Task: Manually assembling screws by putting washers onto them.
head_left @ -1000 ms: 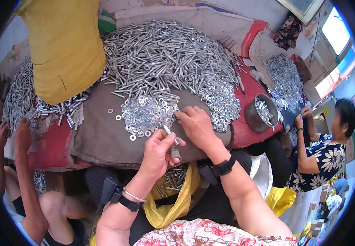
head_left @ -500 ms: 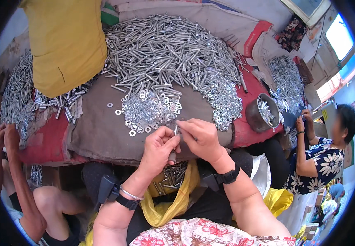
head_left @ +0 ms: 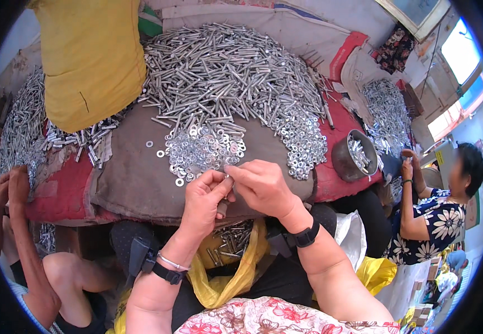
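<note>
Fingers of the left hand (head_left: 199, 199), seen in the head view, curl around a metal bolt (head_left: 222, 208), its thicker, dull end showing below the grip. Thumb and fingertips of the right hand (head_left: 266, 186) are bent together at the bolt's upper end; the parts there are so small that I cannot tell whether they grasp anything. Both hands meet over the near part of a brown cloth (head_left: 130, 167), just in front of a pile of flat washers (head_left: 199, 150). To the right of that pile lies a heap of nuts (head_left: 305, 147), and behind both rises a broad mound of long bolts (head_left: 213, 72). A metal pot (head_left: 339, 158) with metal pieces inside stands on red cloth (head_left: 330, 186) farther right. Below the hands, an open yellow bag (head_left: 213, 292) holds more metal pieces. A large yellow sack (head_left: 94, 67) stands at the upper left, and a co-worker (head_left: 433, 214) sits at the right.
</note>
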A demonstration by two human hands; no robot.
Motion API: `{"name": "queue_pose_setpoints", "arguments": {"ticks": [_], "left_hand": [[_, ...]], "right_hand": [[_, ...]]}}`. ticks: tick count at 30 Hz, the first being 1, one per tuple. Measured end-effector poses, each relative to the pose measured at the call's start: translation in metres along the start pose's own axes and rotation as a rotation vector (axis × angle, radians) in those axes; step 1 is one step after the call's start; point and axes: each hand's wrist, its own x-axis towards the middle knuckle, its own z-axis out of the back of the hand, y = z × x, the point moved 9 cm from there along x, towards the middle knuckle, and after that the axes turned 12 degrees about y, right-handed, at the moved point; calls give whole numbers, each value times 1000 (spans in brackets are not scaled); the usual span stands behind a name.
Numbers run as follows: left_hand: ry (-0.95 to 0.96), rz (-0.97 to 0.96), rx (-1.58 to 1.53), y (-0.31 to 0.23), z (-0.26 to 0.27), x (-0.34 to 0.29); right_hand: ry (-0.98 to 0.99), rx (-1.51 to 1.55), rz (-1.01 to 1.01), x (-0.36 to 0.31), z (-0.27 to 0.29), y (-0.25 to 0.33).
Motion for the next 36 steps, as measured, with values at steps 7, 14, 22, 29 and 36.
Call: {"name": "queue_pose_setpoints", "arguments": {"ticks": [7,14,22,29,36], "left_hand": [[-17,-12,119,-5,1,2],[-76,-17,237,-3,0,2],[-50,-12,220,-1,-2,2],[-28,-111,294,-8,-14,2],[-25,-130,261,-7,-17,-4]], "right_hand": [[-18,-41,-324,-7,-4,-57],[113,-253,-381,-10,-23,-69],[-53,176,-296,-16,-4,-36],[-89,366,-332,-26,5,-38],[-35,957,-493,-25,-8,-56]]}}
